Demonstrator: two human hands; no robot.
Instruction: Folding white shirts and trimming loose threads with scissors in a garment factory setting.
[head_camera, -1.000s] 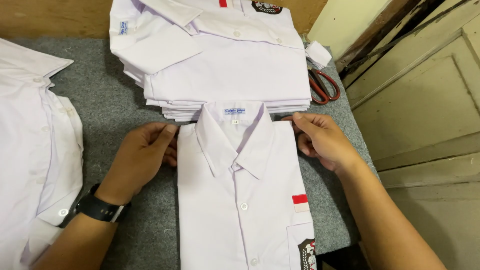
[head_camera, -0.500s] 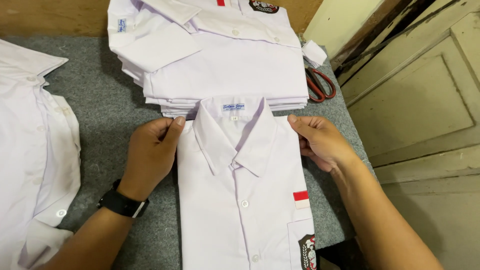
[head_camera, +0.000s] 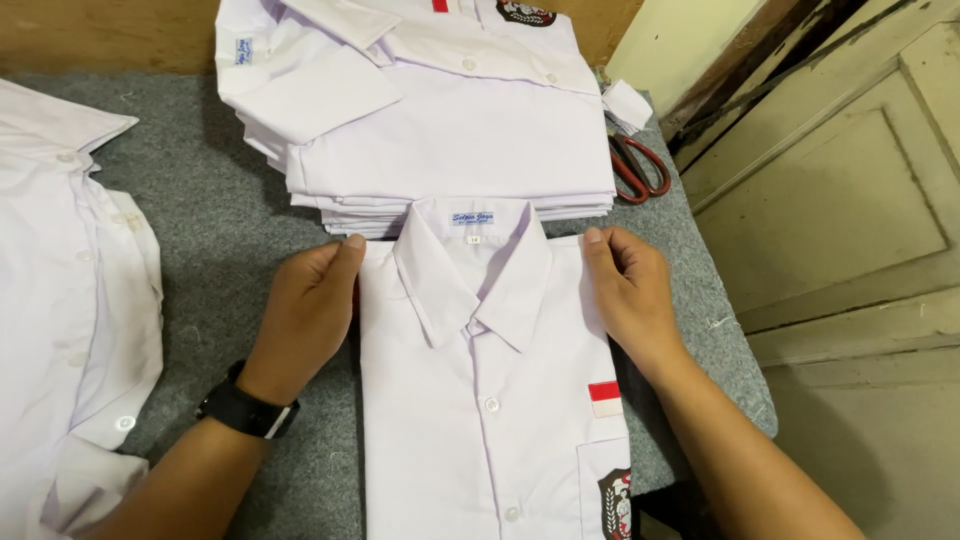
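Folded white shirt lies collar-up on the grey felt bench, between your two hands, its long axis running from you toward the far stack. Working left to right:

An unfolded white shirt sprawls at the bench's left edge, well apart from your work.

Your left hand, black wristwatch on the wrist, lies flat along the shirt's left folded edge, fingers together, fingertips up by the shoulder. It presses against the edge; not clamped on it.

The collar sits centred, its top just touching the front of the stack of folded white shirts beyond.

Your right hand mirrors the left along the right folded edge, fingers slightly curled, touching the cloth. A red-and-white patch and dark chest badge sit below that hand.

Both hands stand equally near, apart from each other by the shirt's full width.

Red-handled scissors lie at the bench's far right, beside the stack.
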